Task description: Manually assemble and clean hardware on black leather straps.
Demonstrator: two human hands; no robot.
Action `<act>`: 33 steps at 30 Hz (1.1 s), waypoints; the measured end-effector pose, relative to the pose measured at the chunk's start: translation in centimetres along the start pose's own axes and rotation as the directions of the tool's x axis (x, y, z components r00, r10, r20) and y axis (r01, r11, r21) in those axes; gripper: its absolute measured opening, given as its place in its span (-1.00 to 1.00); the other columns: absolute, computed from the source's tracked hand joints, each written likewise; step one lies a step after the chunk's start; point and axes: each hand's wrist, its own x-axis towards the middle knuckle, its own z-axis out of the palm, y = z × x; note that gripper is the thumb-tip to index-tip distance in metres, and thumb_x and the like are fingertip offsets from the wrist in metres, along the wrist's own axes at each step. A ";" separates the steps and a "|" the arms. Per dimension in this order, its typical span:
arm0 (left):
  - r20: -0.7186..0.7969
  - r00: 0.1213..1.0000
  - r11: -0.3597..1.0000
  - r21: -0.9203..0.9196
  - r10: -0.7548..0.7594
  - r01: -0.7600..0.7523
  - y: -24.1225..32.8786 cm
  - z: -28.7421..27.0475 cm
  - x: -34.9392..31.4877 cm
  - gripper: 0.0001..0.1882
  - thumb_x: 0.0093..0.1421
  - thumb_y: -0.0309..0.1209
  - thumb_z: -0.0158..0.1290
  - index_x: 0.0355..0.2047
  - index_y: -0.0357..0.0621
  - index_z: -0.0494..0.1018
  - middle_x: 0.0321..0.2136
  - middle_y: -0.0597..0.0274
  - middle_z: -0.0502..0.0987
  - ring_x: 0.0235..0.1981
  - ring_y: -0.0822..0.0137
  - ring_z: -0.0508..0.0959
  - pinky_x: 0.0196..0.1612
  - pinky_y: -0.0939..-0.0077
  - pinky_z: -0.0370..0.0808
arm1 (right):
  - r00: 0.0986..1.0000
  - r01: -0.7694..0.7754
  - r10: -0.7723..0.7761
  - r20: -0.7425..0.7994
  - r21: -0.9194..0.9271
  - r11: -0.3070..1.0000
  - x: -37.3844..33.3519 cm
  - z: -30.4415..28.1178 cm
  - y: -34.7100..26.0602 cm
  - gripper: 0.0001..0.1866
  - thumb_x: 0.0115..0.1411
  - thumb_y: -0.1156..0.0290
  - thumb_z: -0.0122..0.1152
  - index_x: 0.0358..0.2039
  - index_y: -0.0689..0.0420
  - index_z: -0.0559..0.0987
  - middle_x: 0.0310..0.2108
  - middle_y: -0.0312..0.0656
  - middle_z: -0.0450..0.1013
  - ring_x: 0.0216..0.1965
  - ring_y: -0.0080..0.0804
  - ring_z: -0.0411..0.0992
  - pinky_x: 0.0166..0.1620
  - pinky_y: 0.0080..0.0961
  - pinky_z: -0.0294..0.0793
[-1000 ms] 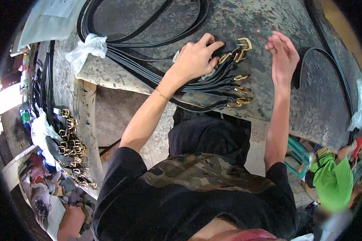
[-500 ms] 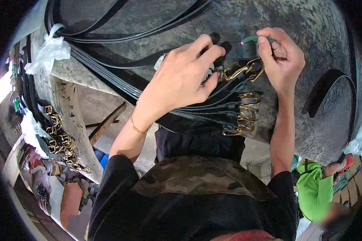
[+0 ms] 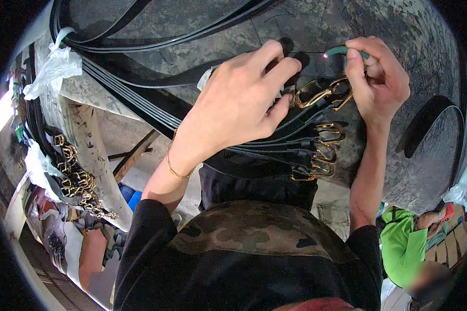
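My right hand [image 3: 381, 78] pinches a short curved green stick [image 3: 340, 50], like a piece of mosquito coil, between thumb and bent fingers. Its free end glows pinkish and points toward my left hand [image 3: 244, 98]. That left hand is curled over the black belts [image 3: 280, 147], closed round something at the belt ends that its fingers mostly hide; a grey bit shows beside the thumb. Between my hands lie gold buckles [image 3: 316, 96]. More gold buckles [image 3: 327, 150] hang on the belt ends nearer my body.
A grey, worn, curved work surface [image 3: 192, 31] carries more bundled black straps [image 3: 124, 90] tied with a white plastic strip [image 3: 54, 70]. At left hangs a bunch of gold buckles [image 3: 80, 179] above scraps [image 3: 93, 249]. A person in a green shirt [image 3: 404, 238] is at lower right.
Both hands have shifted slightly to the right, the right one with the green stick in it. The stick's tip glows brighter, and the gold buckles sit a little farther right.
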 end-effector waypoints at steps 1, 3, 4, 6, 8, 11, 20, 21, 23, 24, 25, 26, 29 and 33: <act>0.001 1.000 1.000 0.000 -0.002 0.002 0.0 0.0 0.0 -0.63 -0.04 -0.44 0.19 -0.17 -0.14 0.44 -0.31 0.14 0.42 -0.36 0.02 0.53 -0.34 0.24 0.50 | 0.999 -0.029 0.029 -0.028 0.021 0.999 -0.1 0.1 0.2 -0.80 -0.03 0.67 0.28 -0.37 0.12 0.62 -0.60 -0.39 0.37 -0.67 -0.77 0.13 -0.58 -0.75 0.11; 0.004 1.000 1.000 -0.007 -0.007 0.007 0.0 0.0 0.1 -0.63 -0.04 -0.44 0.19 -0.17 -0.13 0.44 -0.31 0.14 0.42 -0.36 0.02 0.53 -0.34 0.24 0.50 | 0.999 -0.032 0.032 -0.030 0.021 0.999 -0.1 0.1 0.2 -0.79 -0.03 0.67 0.28 -0.37 0.12 0.63 -0.61 -0.40 0.36 -0.68 -0.78 0.11 -0.59 -0.76 0.08; 0.006 1.000 1.000 -0.008 -0.008 0.008 0.0 0.0 0.1 -0.63 -0.04 -0.44 0.19 -0.17 -0.13 0.44 -0.31 0.14 0.42 -0.36 0.02 0.53 -0.34 0.24 0.50 | 0.999 -0.033 0.034 -0.034 0.021 0.999 -0.1 0.1 0.2 -0.79 -0.04 0.67 0.28 -0.37 0.12 0.63 -0.61 -0.41 0.35 -0.68 -0.79 0.09 -0.59 -0.76 0.06; 0.024 1.000 1.000 0.012 -0.014 0.014 0.1 0.0 0.1 -0.63 -0.04 -0.44 0.18 -0.17 -0.13 0.43 -0.31 0.15 0.41 -0.36 0.03 0.53 -0.35 0.24 0.50 | 0.999 -0.026 0.026 -0.021 0.023 0.999 0.1 0.0 0.0 -0.80 -0.03 0.67 0.28 -0.37 0.12 0.63 -0.61 -0.42 0.34 -0.68 -0.79 0.07 -0.59 -0.76 0.05; 0.024 1.000 1.000 0.012 -0.013 0.013 0.1 0.0 0.1 -0.63 -0.05 -0.44 0.18 -0.17 -0.13 0.43 -0.31 0.15 0.42 -0.36 0.03 0.53 -0.35 0.24 0.50 | 1.000 -0.018 0.019 -0.008 0.028 0.999 0.2 0.0 -0.1 -0.80 -0.03 0.67 0.28 -0.37 0.13 0.63 -0.61 -0.43 0.33 -0.68 -0.79 0.06 -0.59 -0.76 0.03; 0.026 1.000 1.000 0.013 -0.013 0.013 0.0 0.0 0.1 -0.62 -0.05 -0.44 0.18 -0.17 -0.13 0.43 -0.31 0.15 0.42 -0.36 0.03 0.53 -0.35 0.24 0.50 | 1.000 -0.007 0.007 0.026 0.022 1.000 0.3 0.0 0.0 -0.80 -0.03 0.68 0.29 -0.36 0.13 0.63 -0.61 -0.44 0.33 -0.68 -0.79 0.06 -0.60 -0.75 0.00; 0.039 0.999 1.000 0.005 -0.011 0.011 0.0 -0.1 0.0 -0.62 -0.06 -0.46 0.17 -0.16 -0.13 0.44 -0.30 0.15 0.42 -0.35 0.04 0.53 -0.35 0.25 0.50 | 0.999 -0.031 0.031 -0.011 0.016 0.999 0.1 0.0 0.2 -0.80 -0.04 0.67 0.29 -0.38 0.12 0.63 -0.61 -0.44 0.33 -0.68 -0.78 0.07 -0.60 -0.74 -0.02; 0.043 0.999 1.000 0.007 -0.012 0.011 -0.1 0.0 0.0 -0.61 -0.07 -0.46 0.17 -0.16 -0.12 0.44 -0.30 0.15 0.42 -0.35 0.04 0.53 -0.34 0.26 0.50 | 1.000 0.002 -0.002 -0.011 0.014 1.000 0.1 0.1 0.2 -0.80 -0.05 0.67 0.29 -0.38 0.12 0.64 -0.61 -0.44 0.33 -0.68 -0.78 0.07 -0.60 -0.74 -0.02; 0.049 0.999 1.000 -0.001 -0.010 0.010 -0.1 -0.2 0.0 -0.60 -0.08 -0.47 0.15 -0.15 -0.13 0.43 -0.29 0.14 0.42 -0.34 0.03 0.53 -0.33 0.25 0.50 | 0.999 0.037 -0.037 -0.010 0.014 0.999 0.2 0.2 0.2 -0.79 -0.06 0.67 0.29 -0.38 0.12 0.64 -0.61 -0.43 0.33 -0.68 -0.78 0.06 -0.60 -0.74 -0.03; 0.055 0.998 1.000 -0.009 -0.008 0.009 -0.1 -0.2 0.0 -0.59 -0.09 -0.48 0.13 -0.15 -0.14 0.43 -0.29 0.12 0.42 -0.33 0.03 0.53 -0.32 0.24 0.51 | 0.999 0.042 -0.041 -0.017 0.011 0.999 0.2 0.3 0.2 -0.79 -0.06 0.68 0.29 -0.38 0.12 0.64 -0.61 -0.43 0.33 -0.68 -0.77 0.06 -0.60 -0.74 -0.03; 0.055 0.998 1.000 -0.007 -0.010 0.011 -0.2 -0.3 -0.1 -0.59 -0.09 -0.48 0.13 -0.15 -0.14 0.43 -0.29 0.12 0.42 -0.33 0.03 0.53 -0.32 0.24 0.51 | 0.999 0.046 -0.046 -0.023 0.008 0.999 0.2 0.4 0.2 -0.79 -0.06 0.68 0.29 -0.39 0.12 0.64 -0.61 -0.42 0.33 -0.68 -0.77 0.06 -0.60 -0.74 -0.02; 0.058 0.998 1.000 -0.024 0.007 -0.006 -0.2 -0.4 0.0 -0.56 -0.12 -0.51 0.09 -0.13 -0.15 0.42 -0.29 0.10 0.42 -0.32 0.00 0.53 -0.31 0.21 0.50 | 0.998 0.049 -0.048 -0.027 0.009 0.999 0.2 0.2 0.0 -0.79 -0.06 0.68 0.29 -0.39 0.12 0.64 -0.61 -0.42 0.33 -0.68 -0.77 0.06 -0.60 -0.74 -0.02; 0.082 0.996 0.998 -0.059 0.016 -0.011 0.1 -0.8 0.2 -0.48 -0.19 -0.56 0.00 -0.10 -0.18 0.40 -0.28 0.05 0.41 -0.31 -0.05 0.51 -0.29 0.17 0.49 | 1.000 -0.006 0.005 -0.029 -0.024 1.000 0.1 -0.2 -0.3 -0.80 -0.06 0.68 0.29 -0.40 0.13 0.63 -0.61 -0.41 0.34 -0.68 -0.77 0.07 -0.60 -0.74 0.00; 0.129 0.992 0.997 -0.079 0.011 -0.001 0.0 -1.1 0.1 -0.40 -0.26 -0.59 -0.07 -0.06 -0.18 0.37 -0.26 0.01 0.40 -0.29 -0.11 0.49 -0.27 0.11 0.46 | 1.000 -0.007 0.007 0.007 0.031 1.000 0.3 0.1 0.0 -0.81 -0.03 0.67 0.28 -0.37 0.13 0.63 -0.61 -0.41 0.34 -0.68 -0.78 0.07 -0.60 -0.75 0.01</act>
